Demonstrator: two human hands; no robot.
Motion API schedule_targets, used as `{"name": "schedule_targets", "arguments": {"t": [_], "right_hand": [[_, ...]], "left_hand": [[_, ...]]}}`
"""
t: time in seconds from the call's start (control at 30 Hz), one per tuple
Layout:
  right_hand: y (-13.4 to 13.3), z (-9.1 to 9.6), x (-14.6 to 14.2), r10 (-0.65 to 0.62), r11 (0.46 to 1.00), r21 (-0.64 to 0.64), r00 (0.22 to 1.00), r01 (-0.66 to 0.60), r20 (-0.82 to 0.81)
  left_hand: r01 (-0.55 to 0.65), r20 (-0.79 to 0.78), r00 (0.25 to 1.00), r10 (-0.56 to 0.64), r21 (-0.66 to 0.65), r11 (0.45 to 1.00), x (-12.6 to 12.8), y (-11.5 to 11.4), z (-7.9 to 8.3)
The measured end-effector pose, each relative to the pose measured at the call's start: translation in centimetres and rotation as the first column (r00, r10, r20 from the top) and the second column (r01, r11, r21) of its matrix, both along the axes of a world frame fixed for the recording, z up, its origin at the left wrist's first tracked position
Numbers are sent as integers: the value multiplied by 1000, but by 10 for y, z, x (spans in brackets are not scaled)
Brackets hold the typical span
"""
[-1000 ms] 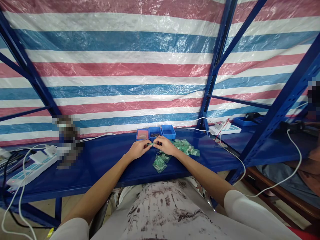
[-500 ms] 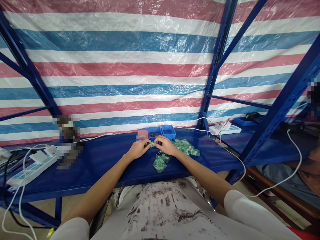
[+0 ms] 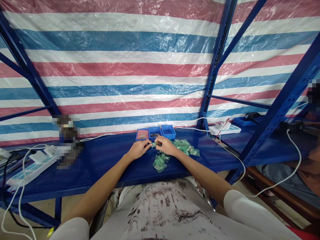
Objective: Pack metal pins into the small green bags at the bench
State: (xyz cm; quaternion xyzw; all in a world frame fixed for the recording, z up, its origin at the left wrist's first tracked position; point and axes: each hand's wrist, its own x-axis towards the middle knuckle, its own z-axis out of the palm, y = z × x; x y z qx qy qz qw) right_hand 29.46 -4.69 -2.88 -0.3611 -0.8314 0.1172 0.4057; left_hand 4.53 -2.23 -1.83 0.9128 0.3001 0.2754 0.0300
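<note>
Between my fingertips, above the blue tabletop, is a small greenish plastic bag [image 3: 153,145]. My left hand [image 3: 139,149] pinches its left side with thumb and forefinger. My right hand [image 3: 165,146] is closed at its right side, fingers curled; its exact grip is partly hidden. Several green-printed clear bags lie near my right wrist: a nearer group [image 3: 159,163] and a farther heap [image 3: 184,146]. Just beyond my hands stand three blue bins in a row: one with a pink lining or contents [image 3: 142,134], one with small dark parts [image 3: 155,134], and a right-hand one [image 3: 168,132].
The blue table [image 3: 100,160] runs between blue rack posts, before a striped plastic sheet [image 3: 125,70]. Power strips with white cables lie at left [image 3: 32,171] and right [image 3: 226,129]. A white cable [image 3: 240,160] hangs over the edge. Another person's arm [image 3: 312,171] is at far right.
The fingers of my right hand have curled in slightly at the small bag. My left hand stays nearly still, and the bags and bins have not moved.
</note>
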Motion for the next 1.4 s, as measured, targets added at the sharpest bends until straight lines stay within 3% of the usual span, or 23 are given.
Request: {"name": "schedule_targets", "arguments": {"t": [0.57,1.07,1.4], "right_hand": [[3,-4,-1,-73,997,-31,994,76,82],[3,-4,-2,-88,993,-79,993,94,74],[-2,2,-1,-57,998,-39,998,58,24]], "left_hand": [[-6,7,1000,6,-34,999,2,-3,2],[0,2,1000,0,-30,1000,4,-6,3],[-23,18,1000,24,-28,999,2,-5,4]]}}
